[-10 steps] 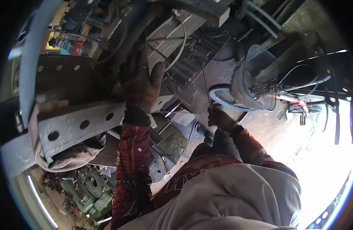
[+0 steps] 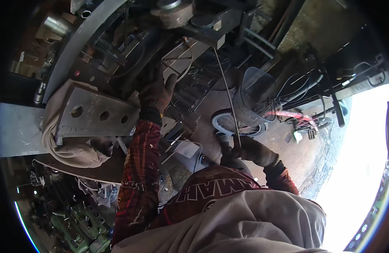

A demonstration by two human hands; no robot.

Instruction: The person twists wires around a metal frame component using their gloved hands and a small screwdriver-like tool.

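Observation:
My right hand [image 2: 258, 151], in a dark knit glove, is closed around the lower end of a long thin rod [image 2: 228, 92]. The rod slants up and leftward from my fist; its far end meets the edge of a dark metal machine part [image 2: 209, 36]. My left hand [image 2: 155, 93], in a brownish glove, reaches forward at the dark machinery, its thumb stretched away from the palm. Shadow partly hides its fingers, and contact there is unclear. Next to it is a spoked handwheel [image 2: 180, 57]. A grey metal beam with round holes [image 2: 91, 113] lies to its left.
Beige cloth [image 2: 55, 126] drapes around the beam's left end. A pink bicycle [image 2: 293, 118] with a mesh basket [image 2: 257, 90] and a front wheel [image 2: 222, 122] stands at right. Green machinery [image 2: 74, 225] sits lower left; bright daylight fills the right side.
My view has shifted. My right hand, with the rod, appears lower and more to the right, and more of the rod shows. My left hand remains by the dark machinery.

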